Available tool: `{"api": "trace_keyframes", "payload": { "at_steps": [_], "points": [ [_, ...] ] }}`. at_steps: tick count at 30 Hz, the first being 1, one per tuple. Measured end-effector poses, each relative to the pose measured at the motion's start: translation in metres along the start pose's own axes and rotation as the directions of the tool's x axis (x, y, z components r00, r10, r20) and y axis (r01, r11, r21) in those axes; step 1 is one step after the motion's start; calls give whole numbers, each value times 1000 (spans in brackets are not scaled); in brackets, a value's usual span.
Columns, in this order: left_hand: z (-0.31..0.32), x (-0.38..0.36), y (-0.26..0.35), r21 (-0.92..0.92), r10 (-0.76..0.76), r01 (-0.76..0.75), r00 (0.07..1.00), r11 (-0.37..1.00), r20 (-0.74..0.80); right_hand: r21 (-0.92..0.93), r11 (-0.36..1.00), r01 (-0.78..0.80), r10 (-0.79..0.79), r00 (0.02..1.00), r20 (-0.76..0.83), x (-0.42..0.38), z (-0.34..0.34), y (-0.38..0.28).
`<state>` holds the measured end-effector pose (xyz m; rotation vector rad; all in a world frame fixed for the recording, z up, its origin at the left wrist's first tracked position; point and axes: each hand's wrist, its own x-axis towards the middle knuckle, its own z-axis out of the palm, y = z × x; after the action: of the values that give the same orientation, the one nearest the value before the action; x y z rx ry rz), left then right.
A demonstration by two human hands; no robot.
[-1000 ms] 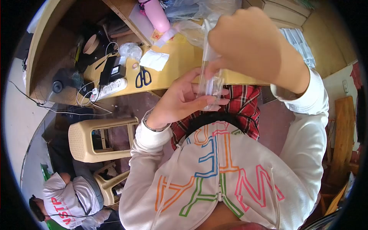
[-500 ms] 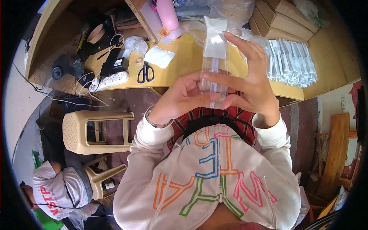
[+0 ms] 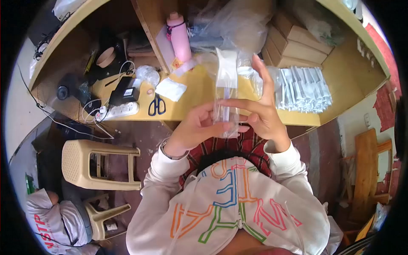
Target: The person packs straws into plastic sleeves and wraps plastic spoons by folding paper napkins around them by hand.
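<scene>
A narrow clear plastic packet with a white upper end stands nearly upright in front of my chest. A pale purple strip shows inside its clear part. My left hand is closed on its lower end, thumb in front, with the other fingers partly hidden behind. From the other side my right hand grips the packet, one finger lying across its front. Another right finger points up, away from the plastic. Beyond my right hand, a pile of similar white-and-clear packets lies in rows on the yellow table.
Dark-handled scissors, a white paper piece, a power strip and a black box lie on the left. A pink bottle and cardboard boxes stand behind. Below left are a beige stool and a seated person.
The view has tilted, showing more of the shelf and the whole pink bottle. Both hands still hold the packet, now lower and slightly left in view. The right thumb has shifted upward along the packet.
</scene>
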<state>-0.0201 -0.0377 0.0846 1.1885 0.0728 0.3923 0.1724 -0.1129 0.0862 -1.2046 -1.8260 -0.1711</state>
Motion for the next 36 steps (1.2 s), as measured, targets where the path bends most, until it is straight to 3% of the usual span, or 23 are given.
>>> {"api": "trace_keyframes", "payload": {
  "at_steps": [5, 9, 13, 17, 18, 24, 30, 32, 36],
  "points": [
    [-5, 1, -2, -18, -31, 32, 999, 999, 45, 251, 963, -104, 140, 982, -130, -3, 10, 1],
    [-5, 9, -6, -5, -13, 13, 999, 1000, 30, 402, 914, -56, 47, 998, 32, -11, 9, 9],
    [-1, 15, -9, 17, -66, 65, 997, 998, 40, 391, 907, -160, 155, 987, 44, -22, 6, 15],
    [3, 19, -15, 29, -57, 55, 997, 998, 60, 407, 906, -119, 140, 990, -23, -23, -2, 11],
    [4, 19, -15, 27, -44, 43, 998, 999, 52, 610, 772, -175, 219, 976, 3, -27, 1, 4],
    [13, 16, -16, 8, 11, -11, 1000, 1000, -17, 630, 744, -222, 256, 966, 38, -32, 3, -1],
    [11, 11, -15, 53, 24, -18, 994, 998, -106, 386, 922, -29, 63, 995, -74, -28, 13, 11],
    [7, 10, -22, 119, 81, -67, 989, 991, -121, 391, 917, -82, 108, 993, -46, -28, 14, 6],
    [6, 11, -26, 72, 30, -23, 995, 997, -99, 407, 905, -120, 163, 984, -72, -28, 18, 4]
  ]
}}
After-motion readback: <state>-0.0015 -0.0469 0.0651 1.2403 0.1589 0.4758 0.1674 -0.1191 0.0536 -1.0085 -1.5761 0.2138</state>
